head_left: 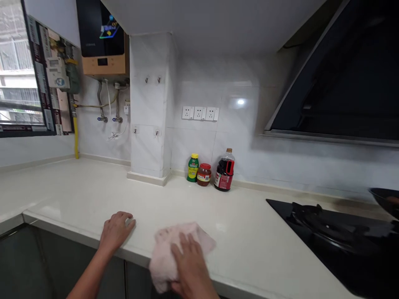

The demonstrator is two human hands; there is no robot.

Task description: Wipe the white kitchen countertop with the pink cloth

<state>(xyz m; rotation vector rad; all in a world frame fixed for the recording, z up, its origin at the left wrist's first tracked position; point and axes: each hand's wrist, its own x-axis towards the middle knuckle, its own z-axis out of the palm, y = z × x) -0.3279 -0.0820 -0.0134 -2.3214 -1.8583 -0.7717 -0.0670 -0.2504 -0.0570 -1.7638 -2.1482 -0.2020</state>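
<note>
My left hand [116,230] rests on the white countertop [243,232] near its front edge. It holds nothing; the fingers are loosely bent and the thumb stands apart. To the right, my right hand [190,261] presses on a pale pink cloth [165,255], its fingers over the top and the thumb low at the near side. The crumpled cloth lies on the counter, and part of it hangs over the front edge. My right palm hides some of it.
By the back wall stand a green bottle with a yellow cap [193,168], a red-lidded jar [204,175] and a large dark sauce bottle [224,171]. A black gas stove [324,232] is at the right, below a range hood [349,83]. A wall pillar [149,108] juts out left of the bottles.
</note>
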